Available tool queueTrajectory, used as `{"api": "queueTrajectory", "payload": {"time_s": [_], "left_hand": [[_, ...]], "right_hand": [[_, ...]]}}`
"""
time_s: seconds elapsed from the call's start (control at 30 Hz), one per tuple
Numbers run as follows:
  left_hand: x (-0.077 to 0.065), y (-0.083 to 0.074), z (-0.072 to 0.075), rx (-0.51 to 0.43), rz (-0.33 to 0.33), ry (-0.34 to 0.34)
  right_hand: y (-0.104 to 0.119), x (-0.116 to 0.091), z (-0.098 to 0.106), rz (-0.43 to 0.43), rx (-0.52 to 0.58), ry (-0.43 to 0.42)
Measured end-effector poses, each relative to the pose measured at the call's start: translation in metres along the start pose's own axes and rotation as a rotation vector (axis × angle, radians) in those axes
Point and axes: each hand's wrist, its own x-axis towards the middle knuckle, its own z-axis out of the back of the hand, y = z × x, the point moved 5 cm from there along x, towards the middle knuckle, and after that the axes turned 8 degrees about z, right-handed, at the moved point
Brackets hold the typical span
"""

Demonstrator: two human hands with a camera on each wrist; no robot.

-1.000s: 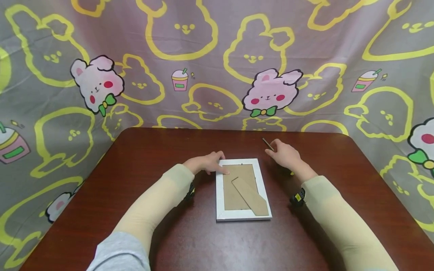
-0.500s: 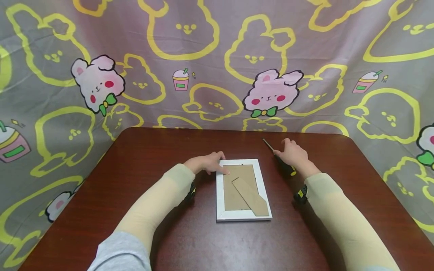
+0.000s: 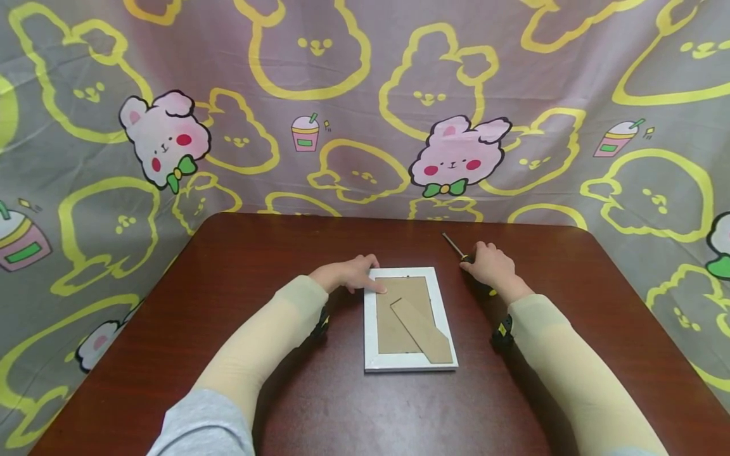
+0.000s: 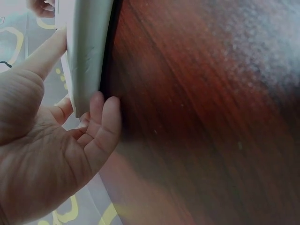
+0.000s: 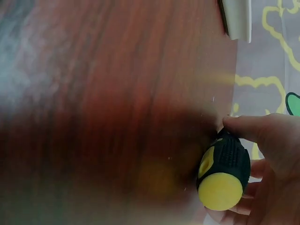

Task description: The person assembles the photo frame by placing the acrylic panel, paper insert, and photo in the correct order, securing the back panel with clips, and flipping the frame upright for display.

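Observation:
A white picture frame [image 3: 371,329] lies face down on the table, its brown backing board and slanted easel leg [image 3: 419,329] upward. My left hand [image 3: 349,275] holds the frame's far left corner; the thumb lies over the back, and the other fingers are at the edge in the left wrist view. To the right of the frame, my right hand [image 3: 493,265] grips a screwdriver [image 3: 453,245] by its handle. The right wrist view shows that black and yellow handle [image 5: 224,173] with the thumb at its neck and fingers behind it. The shaft points to the far left.
The dark reddish-brown table [image 3: 319,405] has a far edge just beyond the hands. A patterned curtain [image 3: 353,114] hangs behind it and along both sides. Each wrist wears a black strap with a camera [image 3: 503,330].
My right hand shifted right along the screwdriver, its fingers loosening, then closed again on the handle. The screwdriver's tip stays nearly in place. My left hand and the picture frame have not moved.

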Motion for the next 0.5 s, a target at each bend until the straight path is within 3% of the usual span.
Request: {"api": "queueTrajectory", "payload": {"time_s": [0.5], "left_hand": [[0.0004, -0.0006, -0.0008, 0.004, -0.004, -0.012]], "right_hand": [[-0.0004, 0.0011, -0.0029, -0.005, -0.013, -0.011]]}}
